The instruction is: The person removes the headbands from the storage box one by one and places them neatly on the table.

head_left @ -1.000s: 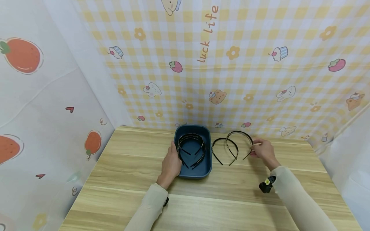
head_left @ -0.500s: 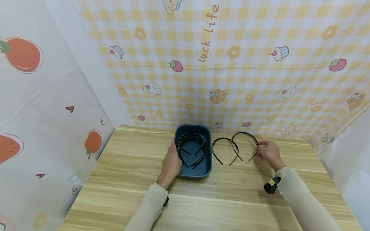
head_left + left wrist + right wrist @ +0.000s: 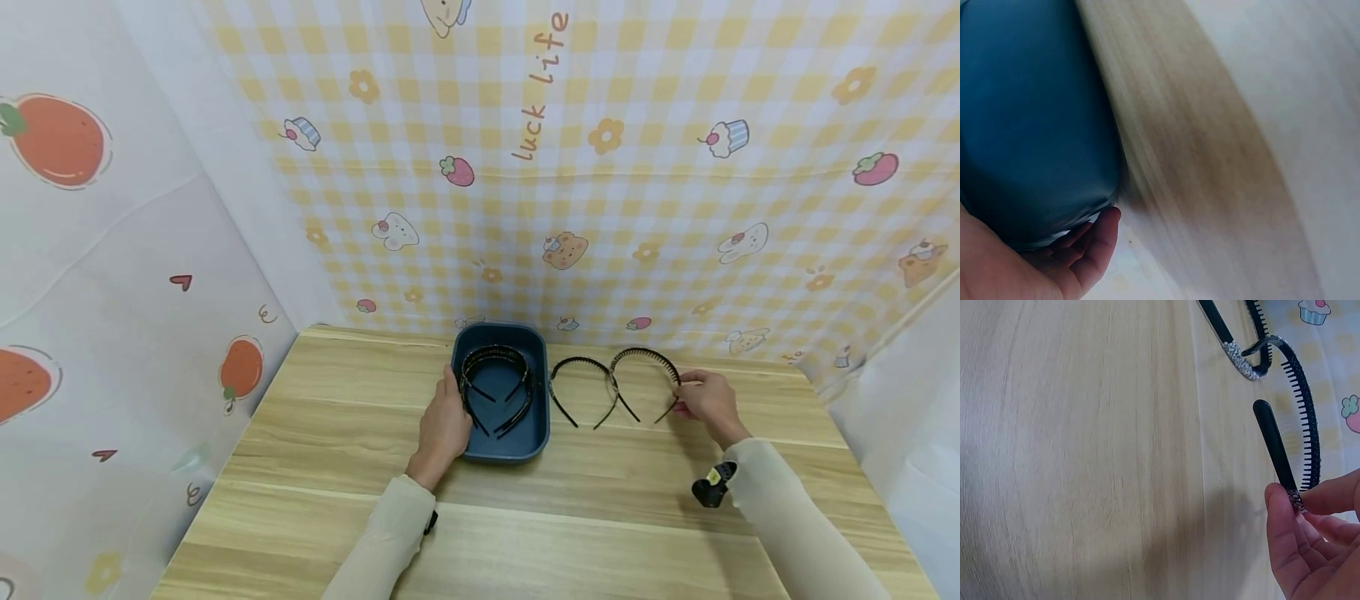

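Note:
My right hand [image 3: 708,398] pinches one arm of a black toothed headband [image 3: 645,351] between thumb and fingers. In the right wrist view, the thumb and fingertips hold it at a glittery patch [image 3: 1295,500]. Just left of it lies a second black headband [image 3: 582,361]; the two meet or slightly overlap at their sides. Several more headbands [image 3: 495,352] lie nested inside a dark blue plastic bin [image 3: 502,458]. Along the bin's left side rests my left hand [image 3: 442,427], its fingers extended against the outer wall. The left wrist view shows those fingertips at the bin's corner; the thumb is hidden.
The bin and headbands are on a light wooden table [image 3: 585,533], near its back edge. A patterned yellow-checked cloth [image 3: 495,217] hangs directly behind. White cloth [image 3: 150,250] with fruit prints closes off the left side, and pale cloth [image 3: 907,400] the right.
My right hand has shifted right and slightly toward me, drawing the pinched headband away from the other one, so they overlap less. My left hand and the bin have stayed put.

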`<state>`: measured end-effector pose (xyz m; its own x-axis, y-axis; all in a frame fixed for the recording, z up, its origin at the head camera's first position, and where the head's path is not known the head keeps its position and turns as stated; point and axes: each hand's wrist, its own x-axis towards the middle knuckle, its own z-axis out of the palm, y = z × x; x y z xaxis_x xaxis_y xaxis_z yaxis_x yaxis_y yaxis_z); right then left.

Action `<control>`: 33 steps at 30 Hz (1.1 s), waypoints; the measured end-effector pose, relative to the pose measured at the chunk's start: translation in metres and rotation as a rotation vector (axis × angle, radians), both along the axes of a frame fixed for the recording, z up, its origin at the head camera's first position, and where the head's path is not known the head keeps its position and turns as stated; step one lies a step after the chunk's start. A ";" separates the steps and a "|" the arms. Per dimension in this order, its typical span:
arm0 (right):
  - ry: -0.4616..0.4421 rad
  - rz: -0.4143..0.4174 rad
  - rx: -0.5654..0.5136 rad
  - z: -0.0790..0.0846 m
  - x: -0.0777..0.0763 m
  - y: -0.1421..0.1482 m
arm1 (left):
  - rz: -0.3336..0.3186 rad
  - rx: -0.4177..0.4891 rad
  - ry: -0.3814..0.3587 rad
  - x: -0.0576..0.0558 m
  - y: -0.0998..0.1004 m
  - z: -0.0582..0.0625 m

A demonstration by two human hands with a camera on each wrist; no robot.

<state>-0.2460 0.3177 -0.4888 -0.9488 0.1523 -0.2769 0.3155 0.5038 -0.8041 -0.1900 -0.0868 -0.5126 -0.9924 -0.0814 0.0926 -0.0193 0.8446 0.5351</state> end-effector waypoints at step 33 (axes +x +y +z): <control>-0.047 -0.040 0.103 -0.014 0.001 0.018 | 0.004 0.009 -0.011 0.000 0.000 0.000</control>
<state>-0.2453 0.3354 -0.5024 -0.9279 0.2192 -0.3015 0.3726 0.5693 -0.7329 -0.1901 -0.0865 -0.5123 -0.9930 -0.0860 0.0806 -0.0287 0.8396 0.5424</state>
